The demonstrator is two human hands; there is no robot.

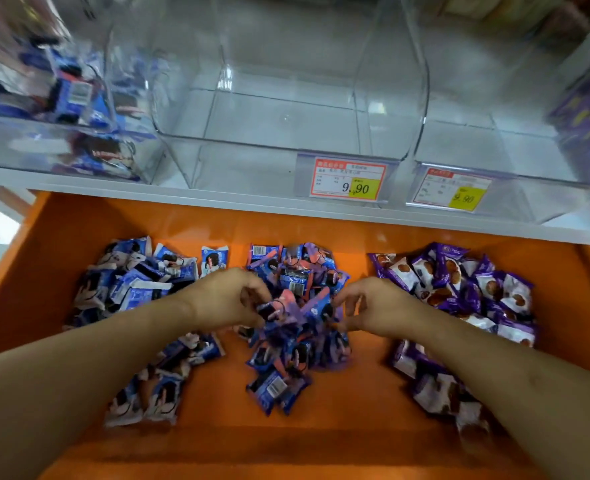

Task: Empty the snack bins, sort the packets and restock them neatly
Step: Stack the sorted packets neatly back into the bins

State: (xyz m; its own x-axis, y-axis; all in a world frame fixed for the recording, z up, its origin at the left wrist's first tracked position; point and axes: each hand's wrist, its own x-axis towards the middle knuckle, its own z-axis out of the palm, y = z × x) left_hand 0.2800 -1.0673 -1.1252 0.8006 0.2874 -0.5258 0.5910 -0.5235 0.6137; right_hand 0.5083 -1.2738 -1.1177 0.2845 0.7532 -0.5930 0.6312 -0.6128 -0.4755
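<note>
Now scooping the middle pile for restock

Both hands close in on the blue-and-pink packets mid-tray: left hand pinches some, right hand has fingers curled at the heap's edge (grip unclear). Best to cup from both sides; the glossy crinkly wrappers look slippery. Clear rigid empty bin sits far, above orange tray.
</note>
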